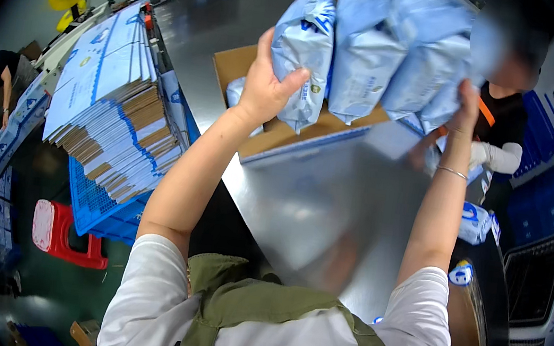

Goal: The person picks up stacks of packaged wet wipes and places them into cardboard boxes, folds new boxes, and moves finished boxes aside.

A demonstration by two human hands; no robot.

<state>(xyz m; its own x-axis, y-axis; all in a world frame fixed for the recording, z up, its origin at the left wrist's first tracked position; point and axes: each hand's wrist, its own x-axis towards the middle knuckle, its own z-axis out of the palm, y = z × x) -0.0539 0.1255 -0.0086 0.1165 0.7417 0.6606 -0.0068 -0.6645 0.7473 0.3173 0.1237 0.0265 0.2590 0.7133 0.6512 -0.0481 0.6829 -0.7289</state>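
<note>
Between my two hands a row of several light-blue soft plastic packs [367, 73] is squeezed side by side, standing on end. My left hand [271, 87] presses the leftmost pack [306, 58], its thumb across the front. At the other end, my right hand [466, 107] grips the rightmost packs, which are smeared by motion. Under and behind the row lies an open cardboard box [280, 147] on a shiny metal table [293, 207]. Another pack [234, 90] shows inside the box at its left. How far the held packs are above the box, I cannot tell.
Flat cardboard cartons [102, 90] are stacked on a blue crate [101, 209] at left, above a red stool [69, 235]. A co-worker [508, 119] stands close at right, near loose packs [474, 223]. Another person [6, 78] bends at far left.
</note>
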